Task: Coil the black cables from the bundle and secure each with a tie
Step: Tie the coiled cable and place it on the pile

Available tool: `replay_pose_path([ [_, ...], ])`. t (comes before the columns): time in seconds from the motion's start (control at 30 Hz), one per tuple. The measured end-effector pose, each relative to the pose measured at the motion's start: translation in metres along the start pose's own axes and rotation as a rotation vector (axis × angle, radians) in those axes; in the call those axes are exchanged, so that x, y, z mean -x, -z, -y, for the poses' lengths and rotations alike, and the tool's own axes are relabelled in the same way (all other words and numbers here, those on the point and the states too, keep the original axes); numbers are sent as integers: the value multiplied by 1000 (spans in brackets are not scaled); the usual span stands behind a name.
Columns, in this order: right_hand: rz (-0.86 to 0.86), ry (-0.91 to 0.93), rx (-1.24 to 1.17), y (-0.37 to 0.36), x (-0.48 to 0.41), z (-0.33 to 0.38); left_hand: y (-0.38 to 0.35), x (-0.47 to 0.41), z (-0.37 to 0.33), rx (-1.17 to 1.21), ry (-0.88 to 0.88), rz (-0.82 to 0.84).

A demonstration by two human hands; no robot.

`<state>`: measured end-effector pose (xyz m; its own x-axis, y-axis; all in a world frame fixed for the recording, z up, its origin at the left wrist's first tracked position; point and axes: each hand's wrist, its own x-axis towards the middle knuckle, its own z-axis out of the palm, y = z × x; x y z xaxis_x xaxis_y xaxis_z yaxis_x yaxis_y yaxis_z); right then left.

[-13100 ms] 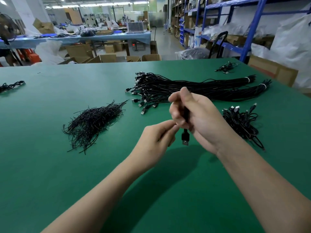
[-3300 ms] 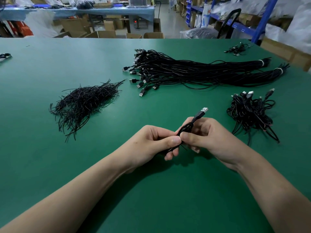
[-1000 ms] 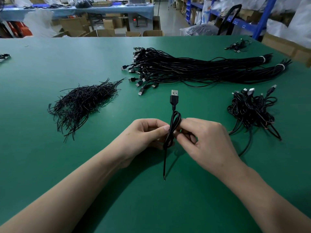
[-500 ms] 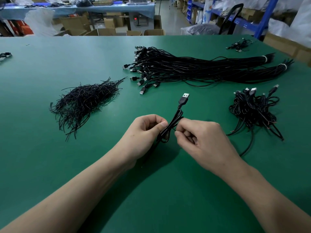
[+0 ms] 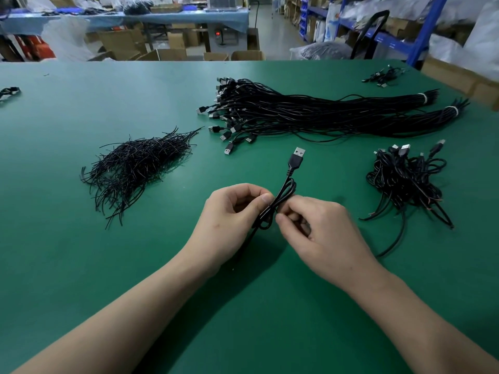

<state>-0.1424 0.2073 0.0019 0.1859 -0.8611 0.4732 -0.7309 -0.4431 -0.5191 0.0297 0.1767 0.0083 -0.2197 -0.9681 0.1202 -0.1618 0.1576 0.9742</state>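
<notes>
The left hand [image 5: 229, 220] and right hand [image 5: 318, 230] each pinch the coiled cable [image 5: 286, 190] over the table's [image 5: 81, 265] near middle. Since a second ago its plug [image 5: 297, 156] has tilted right and its tail has swung under the left hand.

Front centre: left hand [image 5: 229, 220] and right hand [image 5: 321, 233] side by side above the green table top [image 5: 108, 265], both pinching the thin black USB cable [image 5: 282, 197] between them, plug end pointing away.
Left: pile of short black wire ties [image 5: 135, 168], on the table, behind-left of the hands.
Behind: long bundle of black USB cables [image 5: 310, 114], lying crosswise, plugs leftward.
Right: heap of coiled black cables [image 5: 405, 179], before the bundle's right half.
</notes>
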Motion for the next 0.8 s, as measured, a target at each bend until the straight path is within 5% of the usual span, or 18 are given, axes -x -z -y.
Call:
replay_pose_path([
  [0.3, -85, 47, 227, 5, 0, 2, 0, 4, -2, 128, 36, 29],
  [0.53, -138, -133, -152, 4, -3, -6, 1, 2, 1, 259, 61, 82],
  [0.8, 9, -394, -644, 5, -7, -8, -3, 3, 5, 266, 11, 76],
])
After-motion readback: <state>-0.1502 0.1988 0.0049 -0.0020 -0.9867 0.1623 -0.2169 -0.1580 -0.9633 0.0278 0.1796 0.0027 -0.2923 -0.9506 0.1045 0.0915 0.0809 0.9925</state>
